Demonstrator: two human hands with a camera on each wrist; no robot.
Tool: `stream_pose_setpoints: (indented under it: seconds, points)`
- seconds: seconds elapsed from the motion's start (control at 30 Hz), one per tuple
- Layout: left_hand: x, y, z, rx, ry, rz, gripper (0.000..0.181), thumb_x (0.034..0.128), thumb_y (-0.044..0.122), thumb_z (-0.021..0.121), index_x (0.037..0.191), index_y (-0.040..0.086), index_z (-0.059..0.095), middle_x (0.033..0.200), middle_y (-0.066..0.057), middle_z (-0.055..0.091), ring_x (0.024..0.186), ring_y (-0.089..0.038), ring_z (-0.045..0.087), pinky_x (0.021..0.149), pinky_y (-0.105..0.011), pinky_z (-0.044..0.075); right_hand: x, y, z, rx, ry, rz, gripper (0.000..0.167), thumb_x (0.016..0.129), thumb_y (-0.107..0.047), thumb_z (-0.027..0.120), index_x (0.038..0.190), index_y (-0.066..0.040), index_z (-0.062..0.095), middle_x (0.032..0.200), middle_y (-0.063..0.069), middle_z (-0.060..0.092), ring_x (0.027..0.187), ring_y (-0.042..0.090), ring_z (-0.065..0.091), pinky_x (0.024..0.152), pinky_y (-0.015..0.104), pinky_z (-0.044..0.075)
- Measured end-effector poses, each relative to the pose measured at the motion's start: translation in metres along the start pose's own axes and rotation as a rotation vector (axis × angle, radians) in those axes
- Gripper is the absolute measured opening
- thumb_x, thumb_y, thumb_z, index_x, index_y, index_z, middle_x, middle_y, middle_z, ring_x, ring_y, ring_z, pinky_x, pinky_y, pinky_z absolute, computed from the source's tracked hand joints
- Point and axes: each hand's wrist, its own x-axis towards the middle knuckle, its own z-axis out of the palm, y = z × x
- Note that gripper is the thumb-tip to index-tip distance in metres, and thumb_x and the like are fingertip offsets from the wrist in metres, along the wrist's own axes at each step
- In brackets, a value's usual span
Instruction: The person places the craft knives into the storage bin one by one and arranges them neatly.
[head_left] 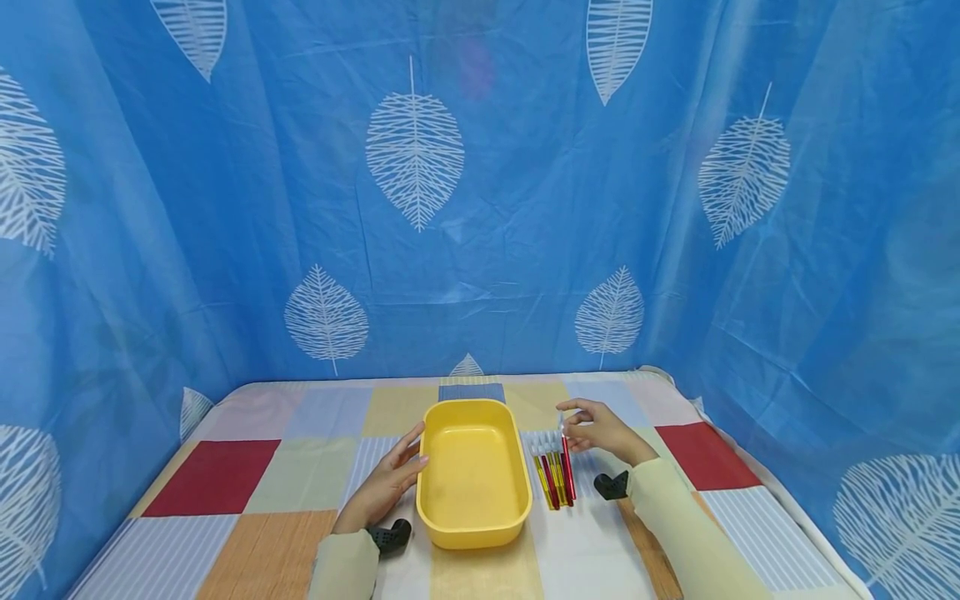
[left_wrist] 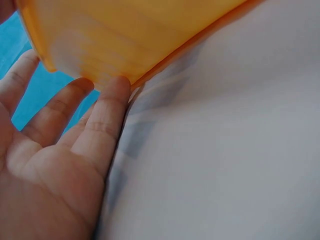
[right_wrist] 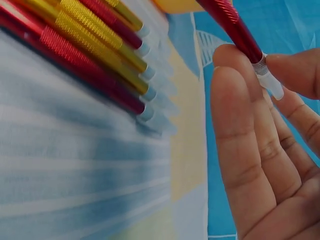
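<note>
Red-handled tool [right_wrist: 232, 30] hung tilted from the right hand [head_left: 596, 427], its translucent cap [right_wrist: 271, 85] pinched between thumb and fingers; whether its lower end was clear of the others, I could not tell. Nearest the wearer came two pale sleeves [head_left: 345, 567]. Beyond, the left hand [head_left: 386, 483] lay loosely extended, fingers spread, tips touching the outer left wall of a yellow tray [head_left: 472, 542], probably to steady it. Just right of the tray, five similar tools [head_left: 551, 483], red and gold, lay side by side on the cloth-covered bench [head_left: 292, 483]. Their caps faced away from the person, presumably lined up so each could be picked out singly. No brand, label or writing could be read on handles or tray. Behind the bench hung a blue curtain [head_left: 510, 208] printed with white leaves.
</note>
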Motion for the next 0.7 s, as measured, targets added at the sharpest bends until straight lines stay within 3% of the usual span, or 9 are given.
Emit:
stream_pose_setpoints:
  seconds: [0.2,0.43,0.7]
  points:
    - [0.0002,-0.0018,-0.0004,-0.013,-0.006,0.008,0.072,0.1106,0.013,0.062,0.173,0.009,0.027,0.174,-0.033,0.021,0.158,-0.053,0.027,0.122,-0.061,0.036,-0.0018,-0.0025,0.0028,-0.005,-0.021,-0.049,0.051,0.104,-0.001,0.067,0.150,0.013,0.050,0.107,0.019,0.070,0.080,0.025,0.076,0.080,0.045,0.068]
    - [0.0023,-0.0049,-0.0010,-0.020,-0.005,-0.011,0.073,0.1102,0.015,0.064,0.173,0.012,0.026,0.175,-0.031,0.020,0.159,-0.051,0.027,0.123,-0.059,0.035,-0.0024,-0.0024,0.0065,0.026,-0.051,-0.088,0.052,0.106,-0.005,0.068,0.150,0.013,0.049,0.104,0.015,0.071,0.085,0.029,0.076,0.081,0.042,0.068]
    - [0.0034,-0.0030,0.0004,0.000,-0.002,0.002,0.073,0.1107,0.018,0.063,0.173,0.011,0.026,0.174,-0.032,0.022,0.158,-0.053,0.028,0.122,-0.060,0.035,-0.0050,-0.0094,0.0092,0.050,-0.070,-0.142,0.049,0.108,-0.007,0.067,0.150,0.012,0.051,0.103,0.012,0.071,0.085,0.023,0.076,0.083,0.045,0.068]
